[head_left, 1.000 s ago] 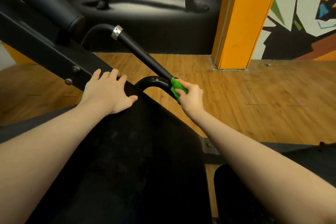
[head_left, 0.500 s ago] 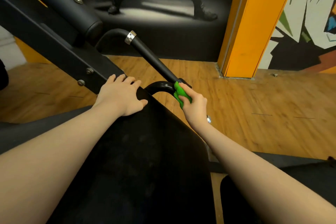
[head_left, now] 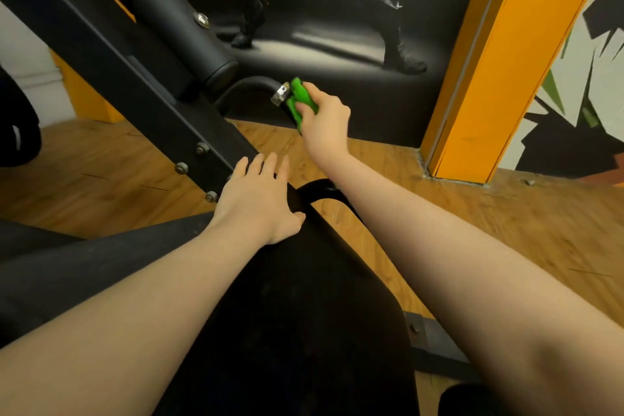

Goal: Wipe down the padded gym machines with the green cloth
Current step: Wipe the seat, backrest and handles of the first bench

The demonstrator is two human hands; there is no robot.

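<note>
My right hand (head_left: 324,125) grips the green cloth (head_left: 301,100), wrapped round the top of the machine's black handle grip just below its chrome collar (head_left: 280,94). The grip itself is hidden under the cloth and hand. My left hand (head_left: 258,199) rests flat, fingers straight, on the upper edge of the black padded seat back (head_left: 297,314), which fills the lower middle of the view. A second curved black handle (head_left: 317,189) shows between my two arms.
A slanted black steel frame beam (head_left: 111,67) with bolts runs from top left to centre, with a black roller pad (head_left: 179,27) above it. An orange pillar (head_left: 499,61) stands at the right. Wooden floor (head_left: 489,230) lies beyond the pad; another dark pad (head_left: 466,402) sits bottom right.
My right hand has slid the green cloth up the handle from its lower end to the chrome collar. My left hand has stayed on the pad's edge. The view has tilted.
</note>
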